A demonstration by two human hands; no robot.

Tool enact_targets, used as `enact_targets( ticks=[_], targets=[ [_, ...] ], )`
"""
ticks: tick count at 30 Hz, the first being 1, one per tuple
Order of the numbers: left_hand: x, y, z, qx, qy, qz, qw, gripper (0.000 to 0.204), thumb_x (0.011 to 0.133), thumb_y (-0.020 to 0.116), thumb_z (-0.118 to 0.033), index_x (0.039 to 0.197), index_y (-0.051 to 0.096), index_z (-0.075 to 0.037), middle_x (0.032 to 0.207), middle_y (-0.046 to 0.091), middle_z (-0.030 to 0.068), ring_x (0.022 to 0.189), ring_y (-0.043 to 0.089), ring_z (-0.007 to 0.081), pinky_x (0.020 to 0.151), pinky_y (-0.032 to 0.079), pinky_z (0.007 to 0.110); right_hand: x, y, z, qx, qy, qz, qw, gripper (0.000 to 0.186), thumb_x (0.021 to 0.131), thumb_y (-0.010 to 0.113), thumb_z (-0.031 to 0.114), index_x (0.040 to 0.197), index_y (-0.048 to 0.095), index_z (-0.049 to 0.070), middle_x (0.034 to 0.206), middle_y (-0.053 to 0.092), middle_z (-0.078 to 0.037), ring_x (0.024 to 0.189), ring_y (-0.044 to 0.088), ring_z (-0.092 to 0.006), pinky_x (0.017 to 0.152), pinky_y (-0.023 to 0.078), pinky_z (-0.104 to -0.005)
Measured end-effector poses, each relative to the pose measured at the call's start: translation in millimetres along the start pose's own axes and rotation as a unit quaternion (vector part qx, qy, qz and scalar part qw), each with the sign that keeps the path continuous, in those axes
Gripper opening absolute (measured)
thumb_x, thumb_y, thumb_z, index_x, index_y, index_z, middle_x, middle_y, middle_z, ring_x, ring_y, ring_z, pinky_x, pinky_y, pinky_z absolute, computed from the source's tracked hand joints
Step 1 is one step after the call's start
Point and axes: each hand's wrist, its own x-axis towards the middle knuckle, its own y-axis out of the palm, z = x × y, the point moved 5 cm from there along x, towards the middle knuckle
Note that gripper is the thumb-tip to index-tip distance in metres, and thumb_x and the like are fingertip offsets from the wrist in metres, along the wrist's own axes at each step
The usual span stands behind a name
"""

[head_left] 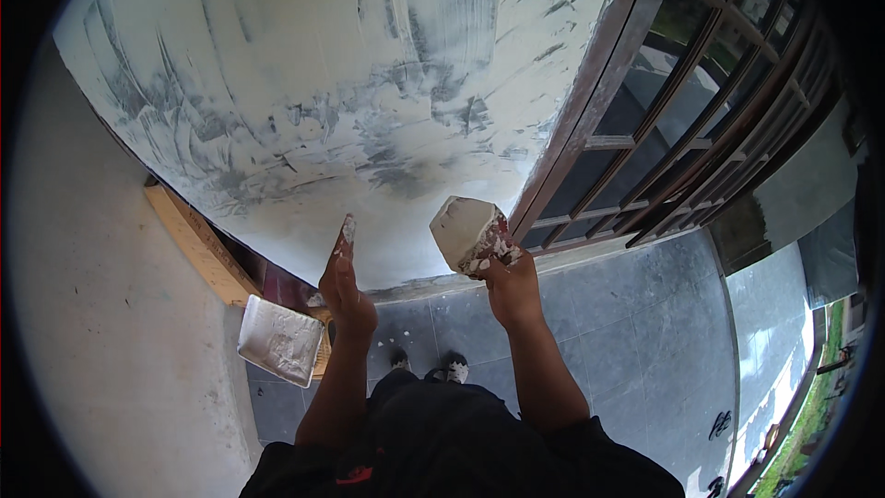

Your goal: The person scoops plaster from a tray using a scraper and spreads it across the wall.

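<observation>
In my right hand (pixel 512 290) is a putty knife (pixel 464 229), its broad blade coated with pale putty and lumps of it near the grip. My fingers wrap around its handle, which is mostly hidden. The knife is held up in front of the wall (pixel 369 138), which is smeared with white putty over darker grey patches. My left hand (pixel 347 290) is raised near the lower part of that wall with fingers stretched out, holding nothing. White putty sticks to its fingertips. Below and left of it stands a white tray (pixel 281 339) with putty inside.
A long wooden board (pixel 198 244) leans at the left wall's corner. Something yellow (pixel 324 350) shows beside the tray. Brown-framed windows (pixel 636 138) line the right side. Grey floor tiles (pixel 636 332) hold putty crumbs near my shoes, and dark sandals (pixel 720 424) lie farther right.
</observation>
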Motion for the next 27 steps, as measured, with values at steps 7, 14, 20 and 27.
enact_targets(
  ticks=[7, 14, 20, 27],
  targets=[
    [-65.5, -88.2, 11.1, -0.005, -0.079, -0.132, 0.988, 0.06, 0.104, 0.032, -0.034, 0.134, 0.042, 0.016, 0.137, 0.049, 0.0275, 0.131, 0.047, 0.0349, 0.115, 0.031, 0.044, -20.1, 17.0, -31.4, 0.135, 0.113, 0.138, 0.975, 0.046, 0.083, 0.053, -0.004, 0.129, 0.048, -0.006, 0.12, 0.062, -0.012, 0.106, 0.063, -0.0207, 0.089, 0.052, -0.0345],
    [-152.9, -202.1, 4.8, -0.107, -0.198, -0.296, 0.928, 0.058, 0.104, 0.037, -0.033, 0.136, 0.038, 0.015, 0.139, 0.046, 0.0276, 0.133, 0.045, 0.0345, 0.115, 0.031, 0.042, -78.4, 63.0, -95.7, 0.112, 0.208, 0.158, 0.959, 0.037, 0.084, 0.053, -0.002, 0.121, 0.054, -0.007, 0.112, 0.065, -0.011, 0.101, 0.064, -0.0192, 0.087, 0.05, -0.0317],
    [-232.9, -302.7, 10.4, -0.133, -0.263, -0.366, 0.883, 0.063, 0.103, 0.039, -0.036, 0.136, 0.036, 0.017, 0.139, 0.046, 0.0288, 0.131, 0.047, 0.0347, 0.114, 0.032, 0.041, -143.9, 87.9, -170.2, -0.034, 0.255, 0.178, 0.95, 0.04, 0.082, 0.046, -0.003, 0.12, 0.054, -0.008, 0.115, 0.064, -0.013, 0.104, 0.065, -0.0225, 0.091, 0.053, -0.0354],
    [-321.4, -428.0, 4.0, -0.091, -0.31, -0.401, 0.857, 0.067, 0.103, 0.033, -0.04, 0.14, 0.034, 0.015, 0.144, 0.042, 0.0277, 0.137, 0.041, 0.0346, 0.116, 0.028, 0.042, -246.8, 133.5, -249.9, -0.043, 0.344, 0.081, 0.934, 0.041, 0.078, 0.05, -0.005, 0.118, 0.055, -0.011, 0.101, 0.064, -0.01, 0.08, 0.063, -0.016, 0.073, 0.052, -0.0276]
  ],
)
